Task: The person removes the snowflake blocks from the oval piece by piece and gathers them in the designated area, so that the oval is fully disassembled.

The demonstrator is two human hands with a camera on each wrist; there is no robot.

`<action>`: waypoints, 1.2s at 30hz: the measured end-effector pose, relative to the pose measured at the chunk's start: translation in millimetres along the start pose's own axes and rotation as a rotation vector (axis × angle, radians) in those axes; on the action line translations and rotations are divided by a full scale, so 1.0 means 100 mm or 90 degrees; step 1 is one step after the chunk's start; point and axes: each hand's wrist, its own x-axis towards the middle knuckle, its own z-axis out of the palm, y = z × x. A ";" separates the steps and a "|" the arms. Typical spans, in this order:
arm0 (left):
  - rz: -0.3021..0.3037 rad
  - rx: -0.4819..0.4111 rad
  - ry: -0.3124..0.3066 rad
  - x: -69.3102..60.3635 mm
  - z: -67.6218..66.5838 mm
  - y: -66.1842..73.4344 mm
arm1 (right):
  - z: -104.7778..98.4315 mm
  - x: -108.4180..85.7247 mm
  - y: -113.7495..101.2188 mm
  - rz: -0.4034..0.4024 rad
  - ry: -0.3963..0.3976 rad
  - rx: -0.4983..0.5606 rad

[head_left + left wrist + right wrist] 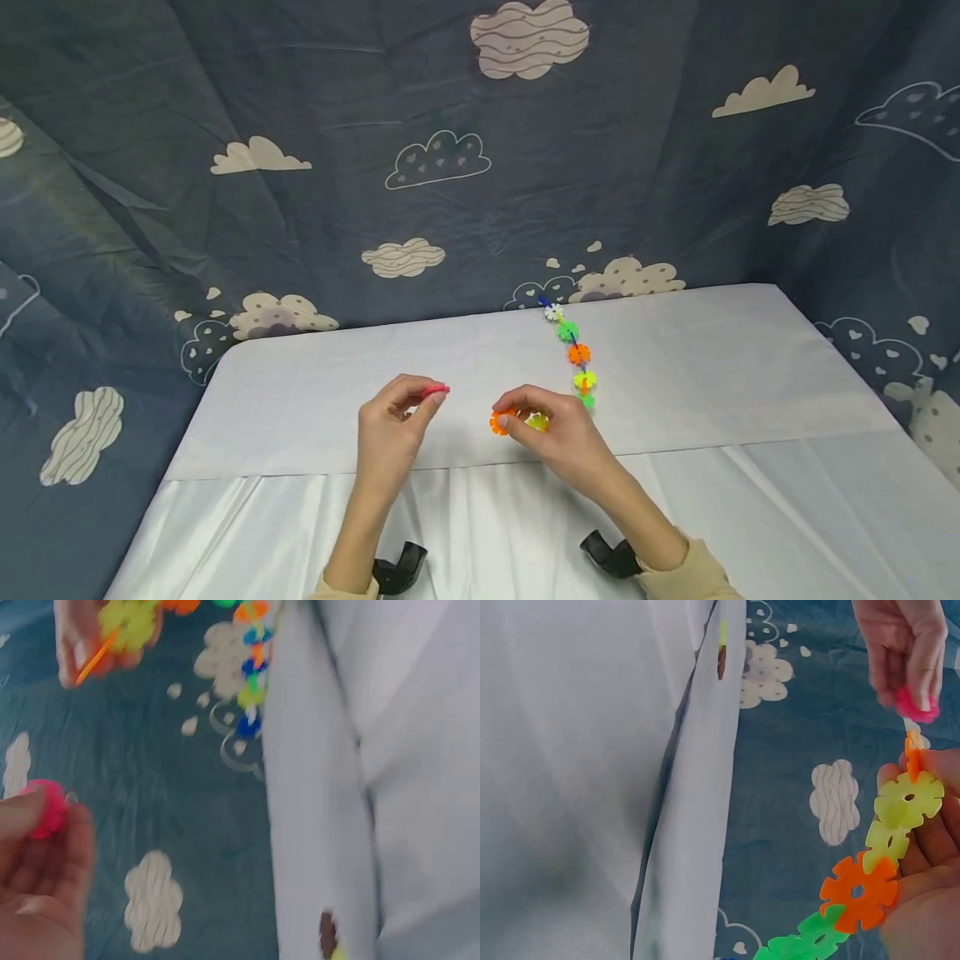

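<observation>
Your left hand pinches a small bright-pink flower-shaped disc between thumb and fingertips, up over the white cloth, well inside the near half of the scene; the left wrist view is blurred, so the pink disc's rim is hard to read, though it seems to be lobed like the others; your right hand is just across from it, apart from the pink piece, its thumb and index finger pinching a thin orange disc seen edge-on, at the near end of a linked chain; the other fingers lie behind two yellow discs, translucent and smooth, plastic by their look, slotted into one another at differing angles; after these come a flat orange flower disc with squared petals, notches and a round centre hole, then green discs; beyond your right hand the string runs on toward the far edge, with green, yellow, orange, white and dark-blue pieces; beneath everything is the white tablecloth, smooth on top and softly creased in front; behind it hangs a wrinkled dark blue-grey fabric backdrop printed with cream clouds; black curved mounts sit at your wrists, beside beige sleeves.
</observation>
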 end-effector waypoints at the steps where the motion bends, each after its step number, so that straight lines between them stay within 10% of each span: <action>1: -0.026 0.037 -0.003 0.01 -0.04 -0.01 | 0.00 0.00 0.00 -0.002 -0.003 -0.001; 7: -0.198 0.275 -0.029 0.07 -0.27 -0.18 | 0.00 -0.01 0.00 -0.012 -0.018 -0.005; 13: -0.291 0.364 -0.045 0.07 -0.42 -0.45 | 0.00 -0.02 0.02 -0.011 -0.023 -0.016; 21: -0.235 0.415 -0.100 -0.01 -0.43 -0.55 | 0.00 -0.01 -0.14 -0.005 -0.019 -0.019; 31: -0.133 0.195 -0.157 -0.03 -0.01 0.06 | -0.01 0.01 -0.02 -0.020 -0.019 -0.012; 36: -0.169 0.072 -0.217 -0.08 0.17 0.12 | 0.00 0.00 0.04 -0.035 -0.010 0.005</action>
